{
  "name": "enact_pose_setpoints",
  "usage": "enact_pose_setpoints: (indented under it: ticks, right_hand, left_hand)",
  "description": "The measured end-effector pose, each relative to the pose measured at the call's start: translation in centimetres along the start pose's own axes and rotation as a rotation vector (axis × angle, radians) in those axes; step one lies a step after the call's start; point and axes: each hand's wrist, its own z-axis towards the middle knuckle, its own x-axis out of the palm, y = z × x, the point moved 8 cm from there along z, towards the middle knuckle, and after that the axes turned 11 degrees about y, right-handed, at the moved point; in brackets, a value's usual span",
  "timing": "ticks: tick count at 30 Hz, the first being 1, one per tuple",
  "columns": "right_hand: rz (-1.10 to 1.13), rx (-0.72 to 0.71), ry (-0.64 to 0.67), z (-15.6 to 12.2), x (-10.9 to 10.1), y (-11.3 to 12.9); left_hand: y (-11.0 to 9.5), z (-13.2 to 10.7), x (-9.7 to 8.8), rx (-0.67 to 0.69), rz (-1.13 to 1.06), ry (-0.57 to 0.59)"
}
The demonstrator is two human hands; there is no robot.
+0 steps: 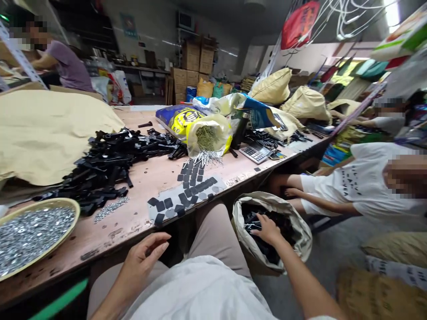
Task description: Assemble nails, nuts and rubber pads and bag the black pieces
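My left hand [144, 254] hangs over my lap, just below the table edge. Its fingers are loosely bent, with a gap between them and the thumb, and I see nothing held there. My right hand [267, 230] reaches into an open white sack [242, 244] beside my right knee. Its fingers are spread above black parts [287, 222], some with thin shiny pins. On the table edge ahead of me lie dark square pads [187, 195] on a grey sheet. Behind them, silvery pins [207, 158] spill near a bag [222, 126] of brass-coloured pins.
A heap of black plastic parts [116, 155] covers the table's left, near a yellow bowl [76, 209] of metal washers. A calculator [256, 154] and dark bottle [240, 131] stand farther right. A person in white [336, 191] sits right of the sack; others work beyond.
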Motion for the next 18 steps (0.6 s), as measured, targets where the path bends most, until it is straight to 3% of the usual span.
enact_pose_setpoints:
  ticks: [3, 5, 8, 12, 14, 18]
  right_hand:
    - [0.001, -0.022, 0.058, -0.5, 3.4, 0.6]
    - [0.006, -0.023, 0.046, -0.7, 4.0, 0.4]
    - [0.033, 0.091, -0.032, -0.3, 2.2, -2.3]
    - [0.1, 0.303, -0.057, 1.8, -0.4, -5.6]
    - [0.117, 0.301, -0.023, 3.2, -0.5, -4.7]
    - [0.067, 0.104, 0.041, 4.0, 1.7, 0.6]
  left_hand:
    - [4.3, 0.6, 2.1, -0.078, 0.011, 0.065]
    - [6.7, 0.9, 2.9, -0.125, 0.054, 0.079]
    - [9.0, 1.2, 3.6, -0.198, 0.13, 0.108]
    - [9.8, 1.8, 4.5, -0.222, 0.196, 0.166]
    - [9.9, 2.2, 5.1, -0.213, 0.229, 0.212]
    - [10.5, 2.6, 5.8, -0.189, 0.295, 0.246]
